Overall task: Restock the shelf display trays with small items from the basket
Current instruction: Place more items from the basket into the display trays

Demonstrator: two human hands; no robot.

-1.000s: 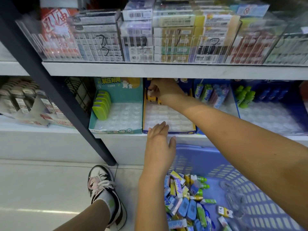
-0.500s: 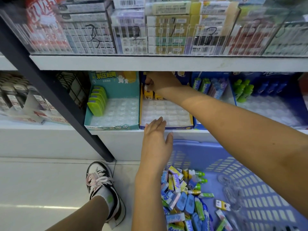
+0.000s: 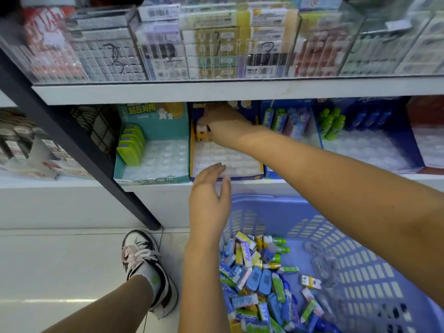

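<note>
My right hand [image 3: 225, 126] reaches deep into the yellow-and-blue display tray [image 3: 230, 175] on the lower shelf, fingers closed on a small white-and-yellow item [image 3: 201, 131] at the tray's back left row. My left hand [image 3: 209, 195] hovers flat and open at that tray's front edge, holding nothing. Below, the blue plastic basket [image 3: 355, 251] holds a pile of several small packaged items [image 3: 254, 280] in blue, green, yellow and white.
A teal tray [image 3: 156, 174] with green items [image 3: 131, 146] stands left of the yellow one; blue trays [image 3: 367, 150] with tubes and bottles stand to the right. A black shelf post [image 3: 79, 145] slants down to the floor. My shoe [image 3: 146, 267] rests on white tile.
My right hand has stayed at the back of the tray and lowered slightly onto the item row. My left hand has shifted a little closer to the tray's front edge.
</note>
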